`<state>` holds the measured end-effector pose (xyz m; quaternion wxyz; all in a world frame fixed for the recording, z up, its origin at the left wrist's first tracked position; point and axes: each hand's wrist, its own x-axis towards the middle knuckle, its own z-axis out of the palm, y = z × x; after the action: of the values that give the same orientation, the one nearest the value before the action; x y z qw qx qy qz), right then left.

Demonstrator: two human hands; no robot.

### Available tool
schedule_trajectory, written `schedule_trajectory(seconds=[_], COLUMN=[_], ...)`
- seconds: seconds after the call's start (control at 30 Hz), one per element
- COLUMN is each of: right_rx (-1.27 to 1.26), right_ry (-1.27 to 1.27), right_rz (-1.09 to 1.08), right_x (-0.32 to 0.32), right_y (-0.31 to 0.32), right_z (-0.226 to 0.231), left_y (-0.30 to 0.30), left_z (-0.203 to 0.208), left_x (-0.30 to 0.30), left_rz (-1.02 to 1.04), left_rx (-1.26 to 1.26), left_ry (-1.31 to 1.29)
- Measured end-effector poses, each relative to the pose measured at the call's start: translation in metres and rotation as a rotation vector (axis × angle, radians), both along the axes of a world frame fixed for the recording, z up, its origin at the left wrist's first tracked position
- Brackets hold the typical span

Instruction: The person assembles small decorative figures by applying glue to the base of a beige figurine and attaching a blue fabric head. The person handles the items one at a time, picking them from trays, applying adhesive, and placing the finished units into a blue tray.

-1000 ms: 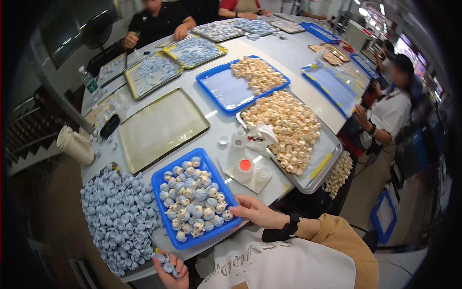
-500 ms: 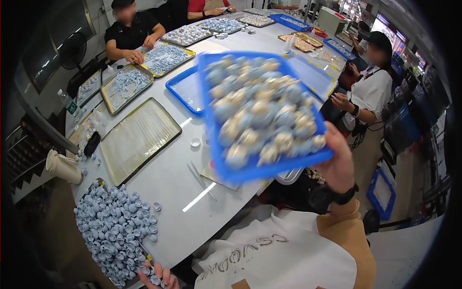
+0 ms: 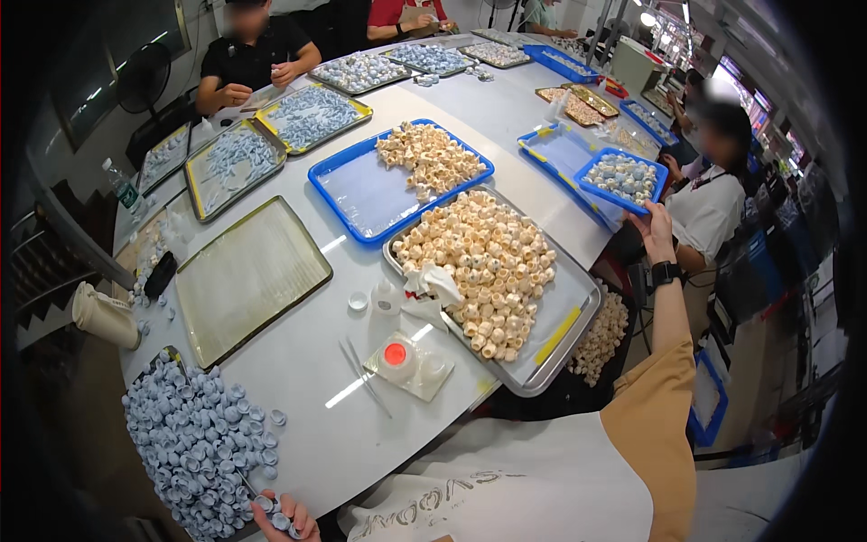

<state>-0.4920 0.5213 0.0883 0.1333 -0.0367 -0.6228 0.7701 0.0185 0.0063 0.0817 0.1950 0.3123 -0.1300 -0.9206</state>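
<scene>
My right arm is stretched far to the right, and my right hand (image 3: 657, 228) grips the near edge of a small blue plastic tray (image 3: 612, 200). That tray carries many small round pieces in pale blue and cream. It overlaps the right part of a larger blue tray with yellow tape (image 3: 562, 149); whether it rests there cannot be seen. At the lower left, my left hand (image 3: 287, 518) is curled around a few light-blue cup-shaped pieces (image 3: 281, 521). Beside it lies a big heap of the same light-blue cups (image 3: 194, 443).
A metal tray (image 3: 578, 336) holds cream hollow pieces (image 3: 488, 271). Behind it stands a blue tray (image 3: 348, 194) with more cream pieces. Tweezers (image 3: 366, 378), a red-topped container (image 3: 395, 353) and a bare tray (image 3: 248, 280) lie left. Co-workers sit behind the table and at the right.
My right hand has carried the small blue tray away from in front of me to the far right, uncovering the cream pieces. My left hand stays by the light-blue heap.
</scene>
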Motion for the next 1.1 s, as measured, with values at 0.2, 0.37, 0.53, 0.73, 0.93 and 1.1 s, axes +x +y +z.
schedule_trajectory(seconds=[0.2,0.37,0.53,0.73,0.93,1.1], right_rx=[0.893,1.421,1.508,1.479,1.093,-0.017], right_ry=[0.001,0.088,0.064,0.37,0.401,0.384], right_rz=[-0.477,-0.543,-0.544,-0.741,-0.743,-0.127], right_x=[-0.094,-0.1,-0.107,-0.125,-0.094,0.019], right_y=[0.035,0.007,-0.008,0.012,-0.01,-0.094], right_z=[-0.011,-0.003,0.007,-0.001,0.028,0.075], left_y=[0.0,0.003,0.003,-0.001,-0.002,-0.002], left_z=[0.008,0.009,0.006,-0.001,-0.001,0.002], left_x=[-0.015,-0.017,-0.019,-0.016,-0.011,-0.012], left_rz=[0.018,-0.003,0.005,0.008,-0.051,-0.092], left_rx=[-0.049,-0.055,-0.017,-0.042,-0.007,0.052], left_ry=[-0.051,-0.025,-0.067,-0.067,0.047,0.2])
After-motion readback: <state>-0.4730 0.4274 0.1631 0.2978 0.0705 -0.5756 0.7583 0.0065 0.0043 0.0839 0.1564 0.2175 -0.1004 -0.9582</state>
